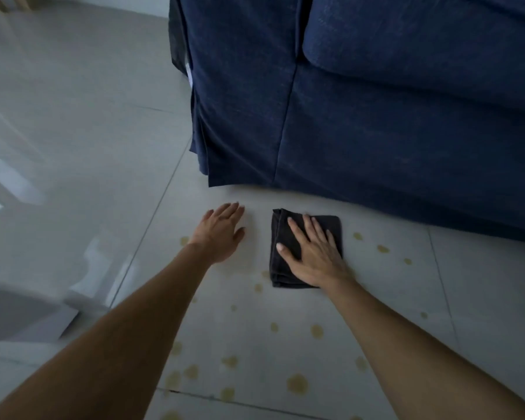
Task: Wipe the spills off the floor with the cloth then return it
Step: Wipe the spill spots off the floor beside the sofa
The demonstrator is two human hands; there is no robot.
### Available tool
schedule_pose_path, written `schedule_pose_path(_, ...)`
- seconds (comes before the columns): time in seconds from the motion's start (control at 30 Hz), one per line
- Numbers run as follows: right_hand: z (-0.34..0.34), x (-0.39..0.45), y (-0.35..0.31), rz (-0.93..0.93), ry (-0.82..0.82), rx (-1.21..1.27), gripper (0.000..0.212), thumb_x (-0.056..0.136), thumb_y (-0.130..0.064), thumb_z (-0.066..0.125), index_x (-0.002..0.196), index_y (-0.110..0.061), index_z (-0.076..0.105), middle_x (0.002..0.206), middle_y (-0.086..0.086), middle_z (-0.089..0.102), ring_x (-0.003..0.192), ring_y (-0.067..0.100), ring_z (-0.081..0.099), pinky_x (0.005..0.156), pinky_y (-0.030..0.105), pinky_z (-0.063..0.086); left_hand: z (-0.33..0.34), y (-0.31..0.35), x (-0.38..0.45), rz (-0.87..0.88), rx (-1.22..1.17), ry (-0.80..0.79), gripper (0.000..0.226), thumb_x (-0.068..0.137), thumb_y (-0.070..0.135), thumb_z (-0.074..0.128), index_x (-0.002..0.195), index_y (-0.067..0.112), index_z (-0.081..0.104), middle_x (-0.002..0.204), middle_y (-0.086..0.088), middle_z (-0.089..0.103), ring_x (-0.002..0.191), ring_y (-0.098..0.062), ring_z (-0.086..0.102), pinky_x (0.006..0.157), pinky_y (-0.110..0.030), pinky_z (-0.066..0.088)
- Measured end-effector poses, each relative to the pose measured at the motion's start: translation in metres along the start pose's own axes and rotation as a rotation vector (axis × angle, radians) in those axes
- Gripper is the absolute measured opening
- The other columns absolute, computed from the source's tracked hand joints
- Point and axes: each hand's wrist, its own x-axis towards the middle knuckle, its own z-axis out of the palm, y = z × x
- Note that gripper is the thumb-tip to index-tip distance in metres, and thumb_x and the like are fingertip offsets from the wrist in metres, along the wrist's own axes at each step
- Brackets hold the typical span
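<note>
A folded black cloth [279, 265] lies on the pale tiled floor [285, 198] just in front of the sofa. My right hand [312, 253] presses flat on top of it, fingers spread and pointing toward the sofa. My left hand [222, 231] rests palm-down on the bare floor to the left of the cloth, holding nothing. Yellowish spill drops [297, 384] are scattered over the tiles near me. More spots [383, 248] lie to the right of the cloth, and one spot [184, 240] sits beside my left wrist.
A dark blue sofa [376, 116] with a hanging skirt fills the upper right, its lower edge close beyond the cloth. Open grey tiles [73, 131] stretch to the left. A blurred grey object [19, 313] sits at the lower left edge.
</note>
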Motion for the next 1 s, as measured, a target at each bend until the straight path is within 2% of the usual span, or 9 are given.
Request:
schedule_pose_path(0.07,0.012,0.000,0.001,-0.016,0.064,-0.038,0.078,0.086,-0.074,0.015,0.153,-0.035,0.001,0.163,-0.001,-0.005,0.149,0.016,-0.004,0.119,0.044,-0.003,0.002,-0.026,-0.005,-0.041,0.041,-0.025,0.060,0.100,0.040,0.026,0.153,0.017,0.008,0.161,-0.002,0.006,0.149,-0.018,0.006,0.120,-0.039,0.010)
schedule_pose_path(0.2,0.021,0.006,0.003,0.054,0.197,-0.077,0.078,0.084,-0.076,0.008,0.152,-0.038,0.006,0.163,-0.003,0.004,0.149,0.017,0.001,0.119,0.046,-0.001,0.000,-0.081,-0.018,-0.125,0.040,0.009,0.061,0.100,0.039,0.028,0.153,0.015,0.009,0.161,-0.003,0.006,0.149,-0.018,0.007,0.119,-0.039,0.010)
schedule_pose_path(0.33,0.026,0.019,-0.012,0.270,0.188,-0.059,0.077,0.085,-0.075,0.008,0.152,-0.038,0.003,0.162,0.003,0.001,0.148,0.026,-0.003,0.116,0.052,-0.004,0.002,-0.133,-0.039,-0.224,-0.032,0.089,0.061,0.099,0.037,0.032,0.152,0.012,0.016,0.160,-0.008,0.013,0.148,-0.023,0.013,0.119,-0.041,0.015)
schedule_pose_path(0.53,0.027,0.041,-0.064,0.538,0.203,0.104,0.085,0.083,-0.077,0.013,0.154,-0.030,0.005,0.162,0.010,-0.001,0.147,0.032,-0.006,0.114,0.059,-0.005,0.022,-0.161,-0.075,-0.277,-0.065,0.216,0.068,0.091,0.048,0.021,0.150,0.015,0.025,0.158,-0.007,0.021,0.146,-0.024,0.020,0.116,-0.044,0.019)
schedule_pose_path(0.63,0.030,0.034,-0.078,0.460,0.176,0.065,0.087,0.081,-0.080,0.014,0.153,-0.032,0.004,0.162,0.010,0.002,0.147,0.032,-0.004,0.114,0.058,-0.006,0.032,-0.160,-0.085,-0.304,-0.092,0.228,0.066,0.093,0.050,0.018,0.151,0.020,0.021,0.160,-0.002,0.017,0.147,-0.020,0.015,0.117,-0.042,0.014)
schedule_pose_path(0.8,0.036,-0.010,-0.054,0.108,0.148,-0.047,0.075,0.085,-0.073,0.015,0.151,-0.041,0.002,0.162,-0.001,0.002,0.148,0.024,-0.002,0.117,0.051,-0.004,0.044,-0.144,-0.119,-0.349,-0.082,0.279,0.068,0.092,0.051,0.015,0.151,0.018,0.023,0.159,-0.002,0.019,0.147,-0.020,0.018,0.116,-0.046,0.017)
schedule_pose_path(0.87,0.036,-0.026,-0.037,0.025,0.145,-0.082,0.071,0.086,-0.071,0.013,0.150,-0.044,0.002,0.163,-0.005,0.000,0.149,0.020,-0.002,0.118,0.049,-0.003,0.046,-0.139,-0.130,-0.359,-0.060,0.269,0.070,0.091,0.053,0.010,0.152,0.019,0.021,0.159,-0.001,0.018,0.147,-0.018,0.017,0.117,-0.044,0.017)
schedule_pose_path(0.93,0.036,-0.032,-0.027,0.032,0.141,-0.094,0.071,0.085,-0.072,0.011,0.150,-0.046,0.000,0.163,-0.005,-0.003,0.149,0.019,-0.003,0.119,0.048,-0.003,0.046,-0.138,-0.133,-0.369,-0.061,0.250,0.072,0.089,0.056,0.006,0.152,0.022,0.016,0.160,0.001,0.014,0.148,-0.015,0.012,0.118,-0.042,0.014)
schedule_pose_path(1.0,0.037,-0.028,-0.026,0.158,0.158,-0.081,0.070,0.085,-0.072,0.014,0.149,-0.047,-0.001,0.163,0.000,-0.005,0.149,0.022,-0.006,0.117,0.052,-0.003,0.046,-0.137,-0.132,-0.374,-0.058,0.247,0.072,0.089,0.056,0.005,0.153,0.024,0.014,0.160,0.003,0.012,0.148,-0.014,0.010,0.119,-0.041,0.012)
